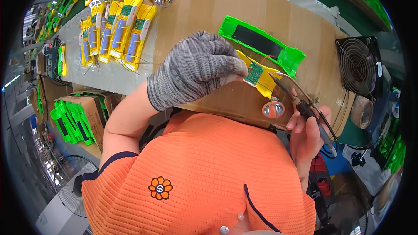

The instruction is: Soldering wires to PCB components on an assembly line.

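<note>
- Yellow cases (116, 53) with blue batteries (117, 33) are gathered at ten o'clock from the circuit board (254, 73); they are best left well apart from the hot tool.
- At nine o'clock, close against the board, the gloved left hand (198, 67) is held with thumb and fingers drawn into a pinch; whether a wire or the board's edge is gripped cannot be told. That pinch should be kept still, and the fingertips kept clear of the heat.
- Between the two hands, the circuit board is seated on a single yellow case (267, 85). For a sound joint, pad and wire would be best heated together, and only briefly.
- Just beyond the board, at twelve o'clock, a green case (285, 55) is laid; its plastic should not be brushed by hot metal.
- At five o'clock a shiny reflector (273, 109) is set beside the yellow case; it should not be nudged.
- From four o'clock the soldering iron (307, 111) is pointed at the board; its tip is seen near the right edge, though contact cannot be confirmed. Its handle is grasped by the bare right hand (305, 137); a supported wrist and a light touch would be advised.
</note>
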`<state>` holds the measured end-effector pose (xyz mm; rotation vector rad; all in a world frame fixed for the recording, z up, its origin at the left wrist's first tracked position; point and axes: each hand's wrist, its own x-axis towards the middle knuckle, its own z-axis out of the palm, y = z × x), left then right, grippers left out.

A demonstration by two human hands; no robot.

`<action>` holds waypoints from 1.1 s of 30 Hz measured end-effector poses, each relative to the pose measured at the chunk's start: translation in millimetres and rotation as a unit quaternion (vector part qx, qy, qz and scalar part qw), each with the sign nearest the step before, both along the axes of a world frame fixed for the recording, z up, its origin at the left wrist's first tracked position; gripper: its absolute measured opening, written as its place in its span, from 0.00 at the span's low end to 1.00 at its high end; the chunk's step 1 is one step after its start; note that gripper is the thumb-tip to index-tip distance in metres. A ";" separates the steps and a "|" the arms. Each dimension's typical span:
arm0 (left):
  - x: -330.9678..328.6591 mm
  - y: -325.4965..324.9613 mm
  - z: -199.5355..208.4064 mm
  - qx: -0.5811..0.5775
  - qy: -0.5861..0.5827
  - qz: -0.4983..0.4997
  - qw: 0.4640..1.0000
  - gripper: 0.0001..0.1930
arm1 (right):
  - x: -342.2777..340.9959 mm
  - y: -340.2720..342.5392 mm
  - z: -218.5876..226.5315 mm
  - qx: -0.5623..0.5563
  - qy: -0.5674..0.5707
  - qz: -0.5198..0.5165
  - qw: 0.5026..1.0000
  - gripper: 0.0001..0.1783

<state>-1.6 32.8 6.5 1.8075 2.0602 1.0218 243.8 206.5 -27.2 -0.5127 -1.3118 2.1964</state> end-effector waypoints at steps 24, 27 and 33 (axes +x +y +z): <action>8.1 18.8 8.3 -0.081 0.188 -0.052 0.978 0.08 | -5.3 -5.4 3.2 0.088 -0.086 0.065 0.990 0.10; 7.3 19.4 6.8 -0.067 0.177 -0.053 0.981 0.08 | -5.4 -6.1 3.3 0.102 -0.089 0.064 0.989 0.10; 8.1 19.5 4.7 -0.058 0.169 -0.048 0.983 0.08 | -5.4 -8.5 3.0 0.105 -0.093 0.054 0.989 0.10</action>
